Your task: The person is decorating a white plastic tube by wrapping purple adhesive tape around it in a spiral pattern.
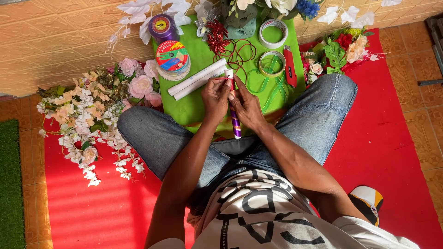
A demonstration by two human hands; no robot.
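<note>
Holding a thin purple stick (236,124) over the green cloth (196,103) between the knees, both hands, left hand (216,97) and right hand (247,105), pinch it shut near its top, where red ribbon (220,79) winds on; it looks light, stiff and a bit slippery.

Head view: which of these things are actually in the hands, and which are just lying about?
In hand:
left hand
right hand
purple-wrapped stick
thin red ribbon

Lying about:
white rolls
ribbon spools
tape rolls
red cutter
artificial flowers
</note>
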